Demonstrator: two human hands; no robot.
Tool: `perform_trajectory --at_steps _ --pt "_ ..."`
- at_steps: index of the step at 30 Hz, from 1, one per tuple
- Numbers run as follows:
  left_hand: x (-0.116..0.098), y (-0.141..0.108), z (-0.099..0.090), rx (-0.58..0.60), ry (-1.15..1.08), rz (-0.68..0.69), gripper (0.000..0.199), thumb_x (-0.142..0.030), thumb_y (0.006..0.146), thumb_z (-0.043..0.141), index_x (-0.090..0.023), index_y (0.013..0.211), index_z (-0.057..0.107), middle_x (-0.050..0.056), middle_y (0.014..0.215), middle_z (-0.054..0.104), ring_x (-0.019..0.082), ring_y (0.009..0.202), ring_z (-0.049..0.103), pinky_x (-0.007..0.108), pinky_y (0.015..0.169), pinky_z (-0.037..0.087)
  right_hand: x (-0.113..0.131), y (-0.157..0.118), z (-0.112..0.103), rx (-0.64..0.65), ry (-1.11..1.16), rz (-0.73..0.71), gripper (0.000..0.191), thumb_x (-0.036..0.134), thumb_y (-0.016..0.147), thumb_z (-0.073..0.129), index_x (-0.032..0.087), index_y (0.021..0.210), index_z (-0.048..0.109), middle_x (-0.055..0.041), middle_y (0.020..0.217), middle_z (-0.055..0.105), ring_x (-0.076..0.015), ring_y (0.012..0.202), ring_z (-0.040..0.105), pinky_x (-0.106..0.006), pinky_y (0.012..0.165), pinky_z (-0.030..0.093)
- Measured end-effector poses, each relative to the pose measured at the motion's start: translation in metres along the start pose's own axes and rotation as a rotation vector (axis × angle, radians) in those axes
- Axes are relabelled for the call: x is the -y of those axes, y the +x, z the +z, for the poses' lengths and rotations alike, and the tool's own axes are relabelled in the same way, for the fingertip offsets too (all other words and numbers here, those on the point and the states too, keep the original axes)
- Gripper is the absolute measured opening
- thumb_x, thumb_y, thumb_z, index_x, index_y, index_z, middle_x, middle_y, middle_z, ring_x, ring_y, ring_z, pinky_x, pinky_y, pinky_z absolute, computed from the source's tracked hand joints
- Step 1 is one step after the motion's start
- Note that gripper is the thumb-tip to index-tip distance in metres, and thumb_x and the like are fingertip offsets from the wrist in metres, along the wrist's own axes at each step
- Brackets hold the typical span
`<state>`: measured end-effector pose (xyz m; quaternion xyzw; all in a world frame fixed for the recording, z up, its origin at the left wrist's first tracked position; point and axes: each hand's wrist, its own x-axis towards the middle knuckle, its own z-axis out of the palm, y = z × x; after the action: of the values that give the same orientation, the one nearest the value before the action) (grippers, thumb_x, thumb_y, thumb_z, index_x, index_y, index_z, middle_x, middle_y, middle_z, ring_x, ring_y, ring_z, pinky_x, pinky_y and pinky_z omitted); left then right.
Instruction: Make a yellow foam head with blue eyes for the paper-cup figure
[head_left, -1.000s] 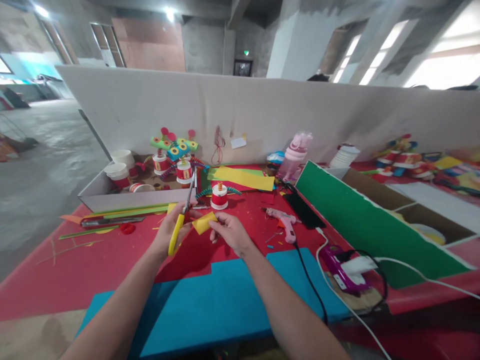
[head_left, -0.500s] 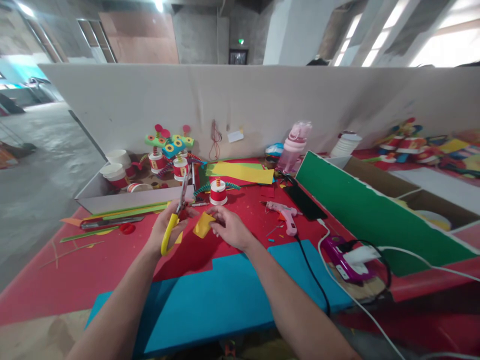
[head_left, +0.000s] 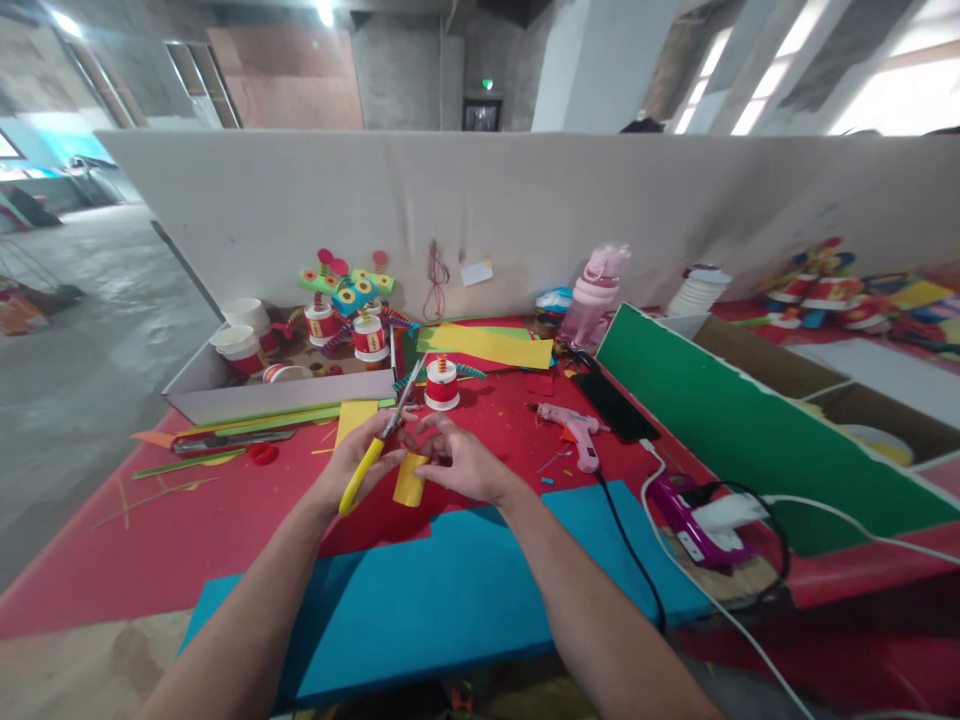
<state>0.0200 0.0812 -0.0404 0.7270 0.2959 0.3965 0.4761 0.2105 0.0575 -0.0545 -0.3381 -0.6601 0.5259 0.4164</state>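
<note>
Yellow-handled scissors point(head_left: 363, 474) rest in my left hand point(head_left: 358, 462), their blades pointing up and away from me. My right hand point(head_left: 463, 462) pinches a small piece of yellow paper point(head_left: 409, 482) that curves like a short tube. The fingertips of both hands come close together at the paper's top edge. Just beyond them stands a red and white paper cup point(head_left: 442, 386), upside down, with green coiled paper arms and an orange coil on top. A flat yellow paper strip point(head_left: 356, 420) lies on the red table behind my left hand.
A pink glue gun point(head_left: 574, 432) and a black phone point(head_left: 611, 405) lie to the right, before a green-sided box point(head_left: 690, 420). A purple power strip point(head_left: 697, 520) trails cables. At the left, a white box point(head_left: 277, 398) holds paper-cup figures. Blue board point(head_left: 450, 600) covers the near edge.
My hands have come closer together. The yellow paper has gone from a flatter piece to a rolled curve, and the scissors tilt further right. The view has shifted slightly.
</note>
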Motion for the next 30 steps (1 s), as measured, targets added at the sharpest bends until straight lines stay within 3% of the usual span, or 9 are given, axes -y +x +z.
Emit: perform_trajectory --at_steps 4,6,9,12,15,18,21,23,30 --pt "0.0 0.003 0.005 -0.045 0.002 0.022 0.044 -0.023 0.075 0.066 -0.02 0.117 0.055 0.002 0.085 0.059 0.014 0.078 0.056 0.026 0.073 0.047 0.006 0.002 -0.002 -0.19 0.004 -0.067 0.042 0.023 0.07 0.069 0.023 0.107 0.049 0.0021 0.082 0.061 -0.0097 0.062 0.056 -0.023 0.059 0.045" --pt "0.0 0.004 0.008 -0.178 -0.028 0.018 0.043 -0.023 0.073 0.068 -0.021 0.114 0.056 0.0 0.081 0.057 0.012 0.074 0.055 0.022 0.066 0.046 0.009 0.003 -0.003 -0.389 0.023 -0.091 0.034 0.03 0.073 0.067 0.022 0.102 0.054 0.001 0.082 0.062 -0.0083 0.057 0.053 -0.021 0.054 0.043" --pt "-0.001 0.006 0.012 -0.398 -0.117 0.01 0.045 -0.024 0.071 0.068 -0.022 0.113 0.053 -0.003 0.078 0.054 0.008 0.062 0.051 0.018 0.053 0.041 0.01 0.006 0.0 -0.573 0.128 -0.014 0.025 0.042 0.08 0.058 0.017 0.082 0.06 0.0028 0.059 0.056 -0.0074 0.046 0.046 -0.02 0.043 0.036" --pt "-0.005 0.007 0.015 -0.488 -0.18 0.012 0.047 -0.025 0.073 0.067 -0.022 0.116 0.049 -0.004 0.076 0.053 0.007 0.057 0.049 0.017 0.048 0.039 0.006 0.008 0.007 -0.526 0.27 0.092 0.032 0.046 0.078 0.06 0.015 0.073 0.062 0.0042 0.049 0.05 -0.0062 0.041 0.04 -0.02 0.04 0.031" --pt "-0.009 0.006 0.018 -0.518 -0.205 0.008 0.049 -0.026 0.073 0.066 -0.021 0.118 0.046 -0.003 0.075 0.054 0.008 0.059 0.053 0.018 0.049 0.041 0.002 0.011 0.012 -0.562 0.401 0.08 0.029 0.044 0.073 0.066 0.016 0.076 0.062 0.0062 0.047 0.048 -0.0051 0.041 0.037 -0.019 0.04 0.029" --pt "-0.013 0.006 0.021 -0.573 -0.237 0.002 0.049 -0.026 0.072 0.067 -0.021 0.117 0.046 -0.002 0.077 0.056 0.011 0.065 0.059 0.02 0.054 0.044 0.002 0.012 0.013 -0.659 0.529 0.036 0.028 0.042 0.071 0.069 0.017 0.078 0.06 0.0052 0.056 0.053 -0.0042 0.044 0.038 -0.017 0.04 0.027" --pt "-0.013 0.005 0.022 -0.582 -0.249 -0.018 0.052 -0.027 0.072 0.068 -0.021 0.119 0.046 -0.002 0.079 0.058 0.013 0.069 0.062 0.022 0.058 0.047 0.004 0.012 0.014 -0.582 0.601 0.077 0.03 0.041 0.068 0.071 0.017 0.083 0.061 0.0014 0.073 0.061 -0.0031 0.046 0.04 -0.017 0.039 0.027" --pt "-0.012 0.005 0.023 -0.547 -0.223 -0.041 0.052 -0.029 0.073 0.067 -0.021 0.119 0.046 -0.001 0.081 0.059 0.013 0.067 0.062 0.022 0.057 0.047 0.005 0.012 0.014 -0.53 0.575 0.097 0.032 0.04 0.067 0.072 0.017 0.087 0.062 0.0018 0.071 0.06 -0.0029 0.045 0.038 -0.017 0.038 0.025" --pt "-0.002 0.003 0.02 -0.43 -0.134 -0.059 0.049 -0.028 0.072 0.068 -0.022 0.117 0.049 -0.004 0.072 0.056 0.012 0.06 0.058 0.023 0.054 0.045 0.004 0.008 0.009 -0.593 0.298 0.082 0.031 0.042 0.065 0.073 0.017 0.083 0.066 0.008 0.052 0.046 -0.0028 0.039 0.027 -0.018 0.036 0.018"
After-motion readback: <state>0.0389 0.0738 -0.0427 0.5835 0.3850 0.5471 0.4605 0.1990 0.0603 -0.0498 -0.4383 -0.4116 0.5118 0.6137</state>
